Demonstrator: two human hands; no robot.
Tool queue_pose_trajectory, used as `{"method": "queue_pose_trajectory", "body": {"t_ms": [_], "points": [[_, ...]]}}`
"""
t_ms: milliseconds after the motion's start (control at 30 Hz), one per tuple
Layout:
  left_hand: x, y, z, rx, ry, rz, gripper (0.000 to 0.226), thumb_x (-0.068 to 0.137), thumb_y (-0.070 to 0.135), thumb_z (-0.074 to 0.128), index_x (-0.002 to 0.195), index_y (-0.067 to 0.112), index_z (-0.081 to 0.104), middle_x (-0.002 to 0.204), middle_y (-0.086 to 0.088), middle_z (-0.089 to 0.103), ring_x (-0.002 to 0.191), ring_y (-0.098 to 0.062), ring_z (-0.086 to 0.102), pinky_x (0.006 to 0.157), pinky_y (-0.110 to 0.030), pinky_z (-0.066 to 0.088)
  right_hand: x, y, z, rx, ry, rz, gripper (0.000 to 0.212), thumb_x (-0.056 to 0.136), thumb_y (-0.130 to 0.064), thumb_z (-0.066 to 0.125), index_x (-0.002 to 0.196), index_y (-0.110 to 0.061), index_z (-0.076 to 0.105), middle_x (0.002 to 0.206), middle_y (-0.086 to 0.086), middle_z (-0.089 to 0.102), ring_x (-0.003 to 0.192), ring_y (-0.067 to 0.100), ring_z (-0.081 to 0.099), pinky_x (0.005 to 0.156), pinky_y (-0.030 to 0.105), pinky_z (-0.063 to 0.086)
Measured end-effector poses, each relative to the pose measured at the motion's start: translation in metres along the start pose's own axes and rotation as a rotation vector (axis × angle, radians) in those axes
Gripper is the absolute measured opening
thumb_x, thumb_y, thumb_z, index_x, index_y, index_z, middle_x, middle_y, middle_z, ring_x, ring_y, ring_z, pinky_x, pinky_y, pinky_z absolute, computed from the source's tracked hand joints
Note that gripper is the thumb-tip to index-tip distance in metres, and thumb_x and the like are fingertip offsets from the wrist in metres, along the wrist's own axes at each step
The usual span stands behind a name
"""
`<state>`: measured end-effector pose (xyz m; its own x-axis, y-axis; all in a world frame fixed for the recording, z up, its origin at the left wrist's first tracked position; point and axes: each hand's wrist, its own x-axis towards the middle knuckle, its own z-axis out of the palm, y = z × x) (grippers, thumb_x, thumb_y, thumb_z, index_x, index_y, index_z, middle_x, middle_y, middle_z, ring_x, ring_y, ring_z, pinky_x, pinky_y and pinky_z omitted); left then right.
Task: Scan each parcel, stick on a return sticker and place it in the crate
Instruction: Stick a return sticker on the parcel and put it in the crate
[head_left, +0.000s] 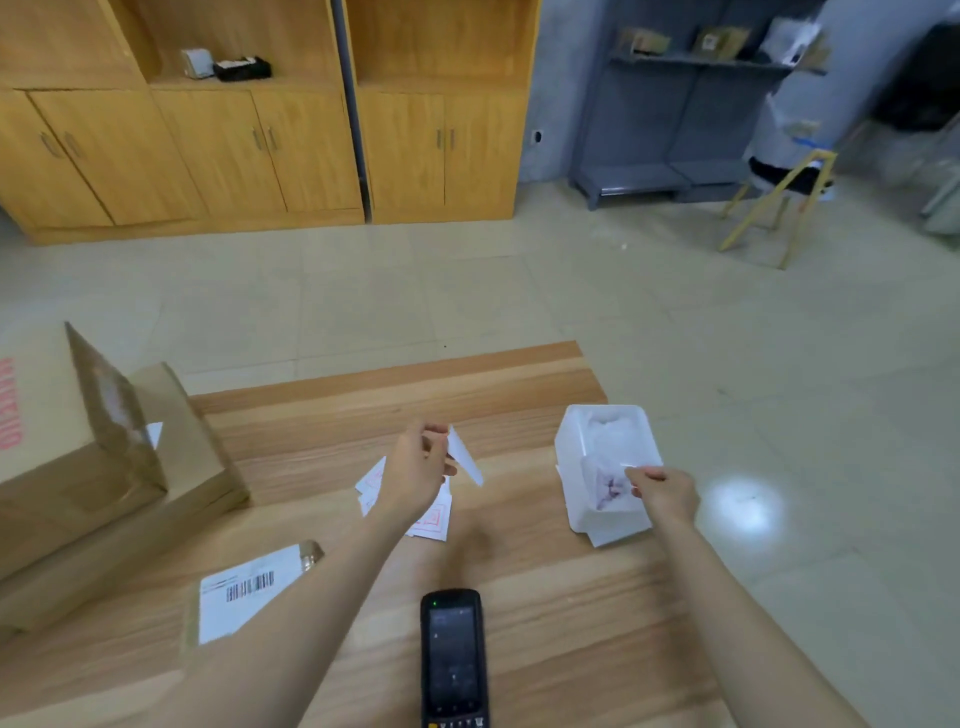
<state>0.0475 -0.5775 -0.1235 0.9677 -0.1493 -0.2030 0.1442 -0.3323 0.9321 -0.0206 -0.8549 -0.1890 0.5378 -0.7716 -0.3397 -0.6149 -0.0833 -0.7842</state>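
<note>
In the middle of the frame, the left hand (415, 470) pinches a small white paper sticker (465, 457) between thumb and fingers. It is held above a messy pile of white stickers with red print (434, 517) on the light wooden table (571, 623). On the right, the right hand (667, 493) pinches a tiny pale scrap (631, 466) over a white foam box (602, 415). The flat brown parcel with a white barcode label (244, 592) lies at the lower left, partly behind the left arm. A black handheld scanner (453, 660) lies at the bottom middle. Big brown cardboard boxes (47, 415) sit at the left edge.
</note>
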Motion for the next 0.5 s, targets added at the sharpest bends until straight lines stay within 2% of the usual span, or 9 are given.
{"method": "queue_pose_trajectory", "body": {"t_ms": [133, 233, 300, 367, 400, 467, 500], "points": [[0.0, 0.0, 0.013, 0.055, -0.069, 0.007, 0.02, 0.097, 0.005, 0.035, 0.102, 0.016, 0.051, 0.087, -0.004, 0.056, 0.064, -0.014, 0.062, 0.06, -0.026, 0.045, -0.001, -0.007, -0.001, 0.017, -0.002, -0.021, 0.014, 0.073, -0.016, 0.078, 0.073, -0.011, 0.064, 0.086, 0.014, 0.07, 0.086, 0.03, 0.067, 0.079, 0.032, 0.049], [0.004, 0.001, 0.015, 0.081, -0.091, 0.001, 0.025, 0.096, 0.006, 0.035, 0.094, 0.019, 0.056, 0.09, -0.004, 0.058, 0.068, -0.015, 0.062, 0.065, -0.031, 0.045, -0.005, -0.017, 0.0, -0.001, -0.046, -0.058, 0.022, 0.077, -0.02, 0.076, 0.067, -0.012, 0.058, 0.078, 0.009, 0.064, 0.081, 0.025, 0.063, 0.07, 0.026, 0.042], [0.006, 0.003, 0.013, 0.096, -0.092, -0.012, 0.026, 0.095, 0.009, 0.037, 0.089, 0.021, 0.059, 0.092, -0.002, 0.06, 0.074, -0.017, 0.063, 0.07, -0.034, 0.047, -0.01, -0.022, 0.002, -0.058, -0.05, -0.102, 0.03, 0.082, -0.025, 0.071, 0.062, -0.014, 0.052, 0.074, 0.009, 0.062, 0.075, 0.025, 0.059, 0.06, 0.027, 0.04], [0.006, 0.006, 0.009, 0.101, -0.074, -0.02, 0.025, 0.094, 0.011, 0.041, 0.086, 0.022, 0.062, 0.09, 0.001, 0.06, 0.08, -0.019, 0.061, 0.076, -0.036, 0.048, -0.014, -0.026, 0.005, -0.071, -0.05, -0.127, 0.017, 0.089, -0.019, 0.059, 0.074, -0.012, 0.054, 0.077, 0.011, 0.065, 0.071, 0.027, 0.06, 0.063, 0.03, 0.044], [0.007, 0.007, 0.006, 0.101, -0.056, -0.026, 0.025, 0.093, 0.013, 0.042, 0.084, 0.022, 0.063, 0.088, 0.002, 0.06, 0.083, -0.02, 0.059, 0.078, -0.037, 0.048, -0.018, -0.03, 0.007, -0.044, -0.081, -0.137, 0.006, 0.091, -0.013, 0.051, 0.089, -0.012, 0.057, 0.082, 0.012, 0.067, 0.07, 0.026, 0.061, 0.068, 0.032, 0.047], [0.007, 0.01, -0.001, 0.075, -0.008, -0.055, 0.027, 0.092, 0.015, 0.044, 0.074, 0.023, 0.062, 0.082, 0.003, 0.059, 0.079, -0.021, 0.055, 0.073, -0.035, 0.046, -0.027, -0.039, 0.014, 0.02, -0.189, -0.162, 0.037, 0.091, -0.001, 0.038, 0.121, -0.016, 0.052, 0.097, 0.008, 0.064, 0.077, 0.022, 0.061, 0.066, 0.029, 0.048], [0.007, 0.012, -0.006, 0.047, 0.021, -0.073, 0.027, 0.09, 0.017, 0.044, 0.069, 0.021, 0.06, 0.079, 0.001, 0.058, 0.075, -0.02, 0.052, 0.07, -0.033, 0.044, -0.037, -0.048, 0.018, 0.032, -0.259, -0.198, 0.045, 0.09, 0.001, 0.037, 0.129, -0.019, 0.049, 0.105, 0.006, 0.061, 0.086, 0.02, 0.06, 0.063, 0.021, 0.046]]}}
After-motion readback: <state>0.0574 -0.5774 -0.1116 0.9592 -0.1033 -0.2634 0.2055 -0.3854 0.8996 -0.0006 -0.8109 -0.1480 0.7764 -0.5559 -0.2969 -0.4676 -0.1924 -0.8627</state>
